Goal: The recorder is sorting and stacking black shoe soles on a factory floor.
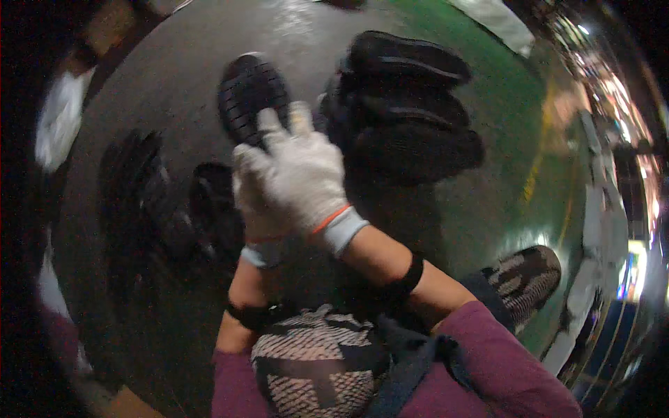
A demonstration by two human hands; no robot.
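Both my hands wear white knitted gloves and are close together in the middle of the view. A black shoe (249,94), its gridded tread facing up, is just beyond them. My right hand (306,164) crosses over the left, with fingers stretched out and apart at the near part of the sole; blur hides how firmly they touch it. My left hand (252,184) is partly covered by the right, and its fingers are mostly hidden at the shoe's near end. Close on the right, several black shoes (418,150) lie bunched on their sides.
More dark shoes (150,188), smeared by blur, lie on the left. Another black shoe (212,198) is beside my left hand. The floor (481,216) is grey and green with a yellow line. My patterned shoe (526,279) is at the right; pale wrapped bundles (592,230) line the right edge.
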